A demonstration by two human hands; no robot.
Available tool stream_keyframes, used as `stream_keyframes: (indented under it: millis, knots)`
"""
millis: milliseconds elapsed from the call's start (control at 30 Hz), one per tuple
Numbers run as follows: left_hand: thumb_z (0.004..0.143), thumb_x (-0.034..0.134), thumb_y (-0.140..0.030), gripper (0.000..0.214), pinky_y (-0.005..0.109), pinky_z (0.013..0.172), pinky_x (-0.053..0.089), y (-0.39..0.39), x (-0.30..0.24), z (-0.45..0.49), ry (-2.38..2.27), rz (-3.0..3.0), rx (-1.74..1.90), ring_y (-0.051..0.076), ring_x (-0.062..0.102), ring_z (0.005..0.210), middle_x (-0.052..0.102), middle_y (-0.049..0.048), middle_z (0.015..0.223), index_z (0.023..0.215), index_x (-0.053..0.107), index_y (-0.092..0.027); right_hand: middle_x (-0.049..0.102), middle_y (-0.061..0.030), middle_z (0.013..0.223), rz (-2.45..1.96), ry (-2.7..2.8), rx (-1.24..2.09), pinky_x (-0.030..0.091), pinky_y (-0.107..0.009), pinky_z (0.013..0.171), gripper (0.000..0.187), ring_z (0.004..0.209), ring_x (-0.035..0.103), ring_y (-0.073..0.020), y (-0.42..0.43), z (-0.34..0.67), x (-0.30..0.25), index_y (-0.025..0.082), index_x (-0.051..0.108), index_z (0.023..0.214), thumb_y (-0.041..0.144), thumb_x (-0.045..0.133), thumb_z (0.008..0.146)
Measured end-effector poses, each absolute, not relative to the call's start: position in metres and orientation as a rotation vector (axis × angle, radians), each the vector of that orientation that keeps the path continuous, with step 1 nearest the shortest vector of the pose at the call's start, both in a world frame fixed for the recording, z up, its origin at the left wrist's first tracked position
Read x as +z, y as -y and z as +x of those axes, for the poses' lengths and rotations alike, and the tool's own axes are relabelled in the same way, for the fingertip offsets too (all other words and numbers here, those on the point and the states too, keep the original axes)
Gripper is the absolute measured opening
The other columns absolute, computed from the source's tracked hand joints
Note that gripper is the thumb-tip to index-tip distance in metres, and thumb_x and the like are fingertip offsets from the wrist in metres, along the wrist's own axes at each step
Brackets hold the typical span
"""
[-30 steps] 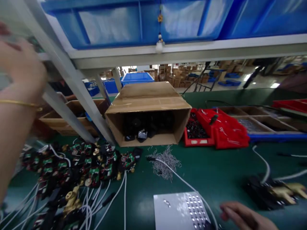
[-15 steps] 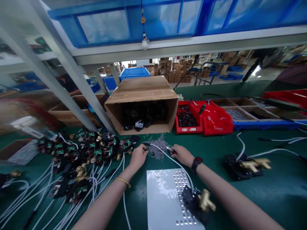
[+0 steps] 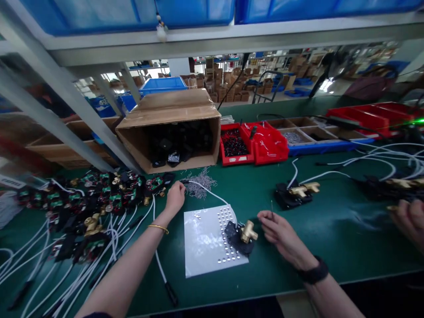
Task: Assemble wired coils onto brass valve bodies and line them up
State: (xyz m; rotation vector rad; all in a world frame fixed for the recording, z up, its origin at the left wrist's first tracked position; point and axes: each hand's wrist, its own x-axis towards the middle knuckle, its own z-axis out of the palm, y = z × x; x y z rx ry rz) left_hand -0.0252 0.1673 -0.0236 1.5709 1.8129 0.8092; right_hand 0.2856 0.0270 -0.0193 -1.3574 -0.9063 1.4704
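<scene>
My left hand (image 3: 174, 197) rests closed at the near edge of a heap of small metal pins (image 3: 199, 186), next to the end of a white cable (image 3: 212, 194). What its fingers hold is hidden. My right hand (image 3: 277, 228) hovers to the right of a white sheet (image 3: 203, 247) and pinches a thin pin (image 3: 272, 209) upright between its fingertips. A black part with a brass valve (image 3: 243, 234) lies on the sheet's right edge, just left of that hand. The cable runs from the pin heap down to this part.
An open cardboard box (image 3: 172, 130) of black parts lies on its side behind the pins. Red bins (image 3: 253, 144) stand to its right. A pile of wired parts (image 3: 96, 198) fills the left. Another valve assembly (image 3: 294, 194) lies right of centre. Another person's hand (image 3: 409, 218) shows at the far right.
My right hand has pulled back from the pin heap toward me and to the right, with a pin in its fingers. My left hand stays at the heap. The view has tilted down.
</scene>
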Motion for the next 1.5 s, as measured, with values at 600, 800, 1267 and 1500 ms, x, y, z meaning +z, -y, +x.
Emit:
stream_keyframes:
  millis: [600, 800, 1267, 1500]
  knots:
    - [0.068, 0.059, -0.021, 0.01, 0.021, 0.056, 0.04, -0.095, -0.04, 0.079, -0.95, 1.404, 0.644, 0.01, 0.054, 0.056, 0.064, 0.0023, 0.065, 0.069, 0.064, -0.011, 0.063, -0.0087, 0.086, -1.618, 1.698, 0.496, 0.047, -0.032, 0.074, 0.016, 0.081, 0.059, -0.0208, 0.023, 0.262, -0.043, 0.019, 0.056, 0.079, 0.018, 0.04, 0.082]
    - [0.063, 0.054, -0.006, 0.016, 0.021, 0.065, 0.039, -0.098, -0.036, 0.075, -0.816, 1.612, 0.552, 0.011, 0.055, 0.065, 0.064, -0.0017, 0.066, 0.066, 0.067, -0.015, 0.068, -0.0074, 0.095, -1.864, 1.568, 0.538, 0.05, -0.034, 0.073, 0.032, 0.083, 0.064, -0.0246, 0.043, 0.246, -0.042, 0.021, 0.054, 0.109, 0.038, 0.05, 0.082]
    - [0.071, 0.054, -0.016, 0.014, 0.022, 0.063, 0.043, -0.102, -0.044, 0.077, -0.803, 1.69, 0.55, 0.014, 0.058, 0.066, 0.065, 0.0035, 0.071, 0.076, 0.067, -0.011, 0.064, -0.0064, 0.108, -1.786, 1.634, 0.657, 0.052, -0.034, 0.076, 0.044, 0.089, 0.064, -0.0235, 0.038, 0.25, -0.047, 0.024, 0.045, 0.118, 0.038, 0.055, 0.078]
    - [0.076, 0.048, -0.01, 0.018, 0.023, 0.069, 0.044, -0.097, -0.044, 0.073, -0.74, 1.863, 0.586, 0.014, 0.059, 0.074, 0.066, 0.0036, 0.077, 0.077, 0.066, -0.014, 0.063, -0.0076, 0.109, -1.8, 1.593, 0.727, 0.049, -0.038, 0.082, 0.041, 0.094, 0.062, -0.0249, 0.038, 0.245, -0.04, 0.023, 0.045, 0.116, 0.036, 0.054, 0.078]
